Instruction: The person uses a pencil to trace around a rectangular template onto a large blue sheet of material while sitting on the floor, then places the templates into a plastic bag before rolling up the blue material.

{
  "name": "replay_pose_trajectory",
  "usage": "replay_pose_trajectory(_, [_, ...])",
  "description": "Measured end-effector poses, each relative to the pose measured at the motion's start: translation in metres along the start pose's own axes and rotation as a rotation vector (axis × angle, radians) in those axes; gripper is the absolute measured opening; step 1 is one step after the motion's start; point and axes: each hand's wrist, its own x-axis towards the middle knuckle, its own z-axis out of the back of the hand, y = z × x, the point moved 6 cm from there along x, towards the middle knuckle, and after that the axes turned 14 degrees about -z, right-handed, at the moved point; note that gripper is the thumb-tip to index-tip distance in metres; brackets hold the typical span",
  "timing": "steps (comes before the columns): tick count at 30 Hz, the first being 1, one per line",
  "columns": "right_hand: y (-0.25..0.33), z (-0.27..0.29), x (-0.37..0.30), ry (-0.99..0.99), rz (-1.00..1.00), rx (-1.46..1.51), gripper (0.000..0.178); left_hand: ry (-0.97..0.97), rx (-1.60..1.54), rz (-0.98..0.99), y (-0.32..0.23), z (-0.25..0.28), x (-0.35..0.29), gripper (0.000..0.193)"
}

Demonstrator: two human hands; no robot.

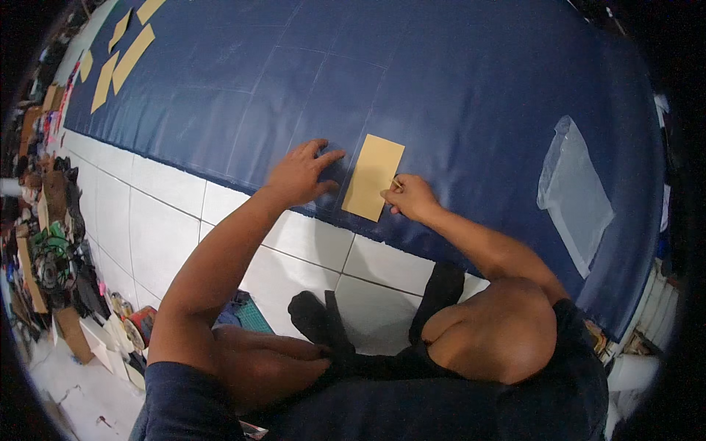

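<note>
A tan rectangular card (373, 176) lies flat on a large dark blue sheet of material (485, 95), close to its near edge. My right hand (412, 197) is closed in a pinch on a thin, pen-like stick (396, 184) at the card's right edge. Little of the stick shows between the fingers. To the left of the card, my left hand (305, 173) rests on the sheet with fingers spread, holding nothing. Its fingertips are just short of the card. Faint pale lines run across the sheet to the left of and beyond the card.
Several tan card pieces (134, 59) lie at the sheet's far left. A clear plastic bag (577, 195) is on the right. White floor tiles (298, 239) border the sheet in front of me. Beside my left leg is a green mat (252, 316); mixed clutter (55, 250) lines the left side.
</note>
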Motion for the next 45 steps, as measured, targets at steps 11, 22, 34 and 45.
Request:
replay_pose_trajectory(11, [0.042,0.008,-0.046,-0.317,0.094,-0.412,0.049,0.074,0.201,-0.156,-0.011,-0.03,0.021,0.084])
replay_pose_trajectory(22, [0.041,-0.004,-0.057,-0.485,0.443,-0.588,0.069,0.016,0.138,-0.187,-0.005,-0.027,0.022,0.095])
replay_pose_trajectory(34, [0.045,-0.004,-0.062,-0.534,0.472,-0.572,0.065,0.047,0.154,-0.181,-0.007,-0.023,0.022,0.099])
replay_pose_trajectory(45, [0.039,-0.004,-0.055,-0.518,0.469,-0.574,0.067,0.118,0.208,-0.136,-0.006,-0.024,0.023,0.098])
